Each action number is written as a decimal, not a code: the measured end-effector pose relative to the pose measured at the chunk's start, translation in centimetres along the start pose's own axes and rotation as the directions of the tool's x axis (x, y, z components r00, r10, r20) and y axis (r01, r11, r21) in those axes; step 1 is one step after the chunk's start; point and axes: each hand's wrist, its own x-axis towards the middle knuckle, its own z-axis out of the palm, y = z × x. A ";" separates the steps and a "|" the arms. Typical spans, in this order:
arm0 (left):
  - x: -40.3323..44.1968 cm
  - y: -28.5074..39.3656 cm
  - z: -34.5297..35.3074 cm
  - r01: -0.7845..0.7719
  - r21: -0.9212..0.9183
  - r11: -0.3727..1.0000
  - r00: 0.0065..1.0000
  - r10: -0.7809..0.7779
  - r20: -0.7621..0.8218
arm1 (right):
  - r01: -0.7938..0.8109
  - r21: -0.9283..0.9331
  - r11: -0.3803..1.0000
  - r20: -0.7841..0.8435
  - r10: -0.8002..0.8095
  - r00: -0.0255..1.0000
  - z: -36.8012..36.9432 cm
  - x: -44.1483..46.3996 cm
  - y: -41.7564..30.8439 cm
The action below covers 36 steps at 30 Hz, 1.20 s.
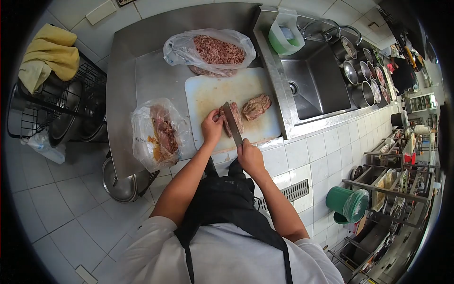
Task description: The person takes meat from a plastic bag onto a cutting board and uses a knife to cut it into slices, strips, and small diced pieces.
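My right hand (249, 154) is closed round the handle of a large knife (232, 124). Its blade lies along a piece of meat (238, 118) on the white cutting board (203, 94). At the left side of that meat, my left hand (212, 126) has its fingers bent and pressed against the piece. A second chunk of meat (256, 107) rests on the board just right of the blade. Behind the board is a plastic bag of diced meat (218, 49). Left of the board, another clear bag (158, 135) holds larger meat pieces.
A steel sink (321, 85) adjoins the counter on the right, with a green container (286, 40) at its corner and several metal pots (363, 94) beyond. On the left stands a black wire rack (90, 80) with a yellow cloth (56, 49). A green bucket (341, 202) is on the floor.
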 end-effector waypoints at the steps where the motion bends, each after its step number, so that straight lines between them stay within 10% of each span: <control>1: -0.1 0.5 -0.1 0.007 0.028 1.000 1.000 -0.008 0.012 | 0.004 0.001 1.000 -0.001 -0.004 1.000 0.1 0.1 0.1; 22: 2.0 0.4 0.0 0.074 0.281 0.957 0.996 -0.085 0.025 | 0.013 -0.028 1.000 0.018 -0.012 1.000 1.8 4.6 -0.6; 36: 2.4 -2.3 0.5 0.041 0.080 0.996 0.997 -0.046 0.054 | -0.021 0.002 1.000 0.070 0.021 0.997 0.3 2.3 -0.7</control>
